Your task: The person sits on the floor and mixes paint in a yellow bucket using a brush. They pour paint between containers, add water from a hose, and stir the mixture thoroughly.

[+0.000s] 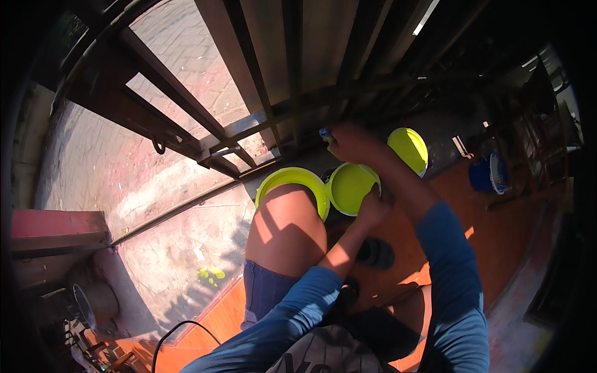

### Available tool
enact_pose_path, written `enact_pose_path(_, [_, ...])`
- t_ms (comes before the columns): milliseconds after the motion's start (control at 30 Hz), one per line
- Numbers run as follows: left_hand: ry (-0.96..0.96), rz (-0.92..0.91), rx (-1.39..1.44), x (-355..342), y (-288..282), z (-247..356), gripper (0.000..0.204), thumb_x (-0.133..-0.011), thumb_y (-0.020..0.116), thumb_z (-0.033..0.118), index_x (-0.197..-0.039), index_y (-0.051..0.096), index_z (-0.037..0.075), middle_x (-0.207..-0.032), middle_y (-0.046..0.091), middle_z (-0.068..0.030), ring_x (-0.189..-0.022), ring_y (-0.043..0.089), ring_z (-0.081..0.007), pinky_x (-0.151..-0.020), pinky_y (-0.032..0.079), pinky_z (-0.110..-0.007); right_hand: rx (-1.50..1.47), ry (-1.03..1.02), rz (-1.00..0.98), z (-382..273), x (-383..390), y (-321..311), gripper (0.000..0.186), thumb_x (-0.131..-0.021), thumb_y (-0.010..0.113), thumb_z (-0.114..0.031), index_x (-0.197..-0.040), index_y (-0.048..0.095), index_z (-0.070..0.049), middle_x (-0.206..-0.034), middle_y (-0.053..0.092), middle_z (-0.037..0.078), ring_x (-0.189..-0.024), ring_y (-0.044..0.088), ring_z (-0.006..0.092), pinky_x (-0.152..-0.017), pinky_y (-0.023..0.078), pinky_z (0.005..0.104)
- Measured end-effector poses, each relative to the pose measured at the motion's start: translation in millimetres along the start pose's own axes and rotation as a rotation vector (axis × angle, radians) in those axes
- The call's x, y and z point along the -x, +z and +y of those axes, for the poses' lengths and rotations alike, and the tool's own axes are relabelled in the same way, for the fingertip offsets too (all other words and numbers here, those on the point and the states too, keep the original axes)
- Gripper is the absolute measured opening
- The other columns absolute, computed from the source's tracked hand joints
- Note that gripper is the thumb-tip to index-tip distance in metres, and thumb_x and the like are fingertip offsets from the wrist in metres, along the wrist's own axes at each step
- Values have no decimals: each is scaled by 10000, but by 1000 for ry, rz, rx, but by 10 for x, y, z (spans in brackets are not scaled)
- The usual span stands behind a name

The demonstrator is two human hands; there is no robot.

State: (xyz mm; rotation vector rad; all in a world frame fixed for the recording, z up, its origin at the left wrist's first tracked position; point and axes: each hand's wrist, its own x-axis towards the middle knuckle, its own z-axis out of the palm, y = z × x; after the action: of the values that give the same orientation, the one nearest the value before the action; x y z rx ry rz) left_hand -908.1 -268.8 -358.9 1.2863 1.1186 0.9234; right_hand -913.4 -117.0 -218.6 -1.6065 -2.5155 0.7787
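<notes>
Three bright yellow-green round things are lying close around the person's raised knee (287,230), and I am taking that knee as my marker. Far to the left of the knee, a dark round pot (94,304) is standing on the concrete floor (155,248), and yellow-green paint spots (211,272) are showing on that floor just left of the knee. Directly above the knee, partly hidden by it, a yellow-green lid (292,180) is lying. Just right of the knee, the left hand (375,208) is gripping the rim of a yellow-green paint can (351,186), its grip closed on the lower right edge. Up and to the right of the knee, the right hand (351,143) is closing tightly around a brush with a blue handle (326,133), pressing it against the dark metal gate (261,105); the bristles are hidden from me. Further right of the knee, a second yellow-green lid (409,149) is sitting tilted. Farthest right, a blue bucket (486,174) is standing on the orange tiled floor (497,248).
</notes>
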Motion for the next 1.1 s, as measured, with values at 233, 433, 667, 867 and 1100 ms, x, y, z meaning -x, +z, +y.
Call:
enact_pose_path(233, [-26, 21, 14, -8, -114, 22, 486, -898, 566, 173, -1285, 505, -114, -1061, 641, -390, -1035, 634, -533, -865, 509, -549, 24, -27, -39, 41, -208, 221, 356, -848, 632, -107, -1191, 670, -19, -1083, 704, 248, -1025, 674, 429, -898, 541, 483])
enact_pose_path(433, [71, -81, -19, -92, -180, 10, 501, -910, 612, 228, -1273, 517, -104, -1058, 659, -375, -1037, 641, -523, -883, 512, -539, 68, 18, -60, 225, -343, 305, 351, -861, 597, -79, -1197, 690, -37, -1128, 710, 233, -1050, 683, 410, -903, 555, 475])
enact_pose_path(667, [203, -211, -279, -157, -23, -176, 581, -902, 673, 359, -1295, 550, -50, -1141, 675, -326, -1108, 649, -466, -941, 510, -516, 217, 75, -63, 531, -396, 397, 357, -816, 651, -65, -1166, 700, -16, -1129, 715, 233, -1049, 697, 394, -892, 560, 469])
enact_pose_path(867, [233, -383, -363, -132, -71, -94, 651, -889, 691, 396, -1369, 524, -10, -1231, 656, -299, -1172, 624, -454, -991, 493, -504, 173, 166, -160, 855, -577, 581, 321, -818, 667, -127, -1113, 720, -14, -1111, 723, 233, -1040, 703, 385, -897, 558, 467])
enact_pose_path(1100, [116, -297, -294, -102, -112, 94, 671, -898, 685, 388, -1405, 485, -4, -1309, 611, -298, -1196, 613, -443, -1002, 486, -513, -72, 130, -143, 769, -614, 399, 343, -879, 663, -224, -1155, 693, -23, -1112, 723, 222, -1012, 705, 392, -886, 551, 470])
